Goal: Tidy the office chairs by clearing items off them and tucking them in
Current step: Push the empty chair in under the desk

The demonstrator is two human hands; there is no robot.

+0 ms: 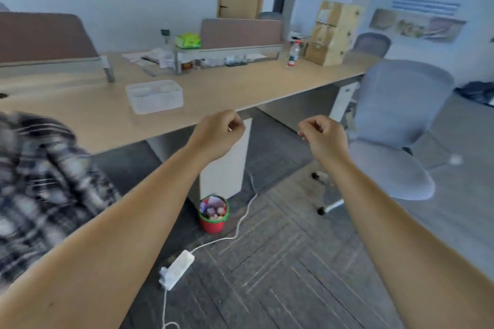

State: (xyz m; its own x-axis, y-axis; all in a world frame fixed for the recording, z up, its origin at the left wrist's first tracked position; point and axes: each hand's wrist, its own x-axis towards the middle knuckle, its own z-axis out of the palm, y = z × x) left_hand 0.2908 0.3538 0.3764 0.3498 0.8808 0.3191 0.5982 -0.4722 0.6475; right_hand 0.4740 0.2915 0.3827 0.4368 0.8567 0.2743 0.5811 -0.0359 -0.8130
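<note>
Both hands are raised in front of the long wooden surface (pixel 88 112), bare forearms reaching forward over the floor. The left hand (pixel 217 132) has its fingers curled into a loose fist just below the surface's front edge; something small and pale may show between its fingertips, but the blur leaves it unclear whether it holds anything. The right hand (pixel 322 132) is likewise curled, fingers folded toward the palm, with nothing visibly in it. To the right stands a grey office chair (pixel 395 125), pulled out from the surface and turned partly away, its seat bare. A second grey chair (pixel 371 44) sits farther back by the far end of the surface. At the left edge lies a plaid garment (pixel 40 187), blurred, draped over something hidden beneath it. On the surface rest a clear plastic container (pixel 155 96), a water bottle (pixel 293 55) and stacked cardboard boxes (pixel 331 32). On the floor beneath are a red bin (pixel 213 215) full of litter and a white power strip (pixel 176 270) with its cord trailing.
</note>
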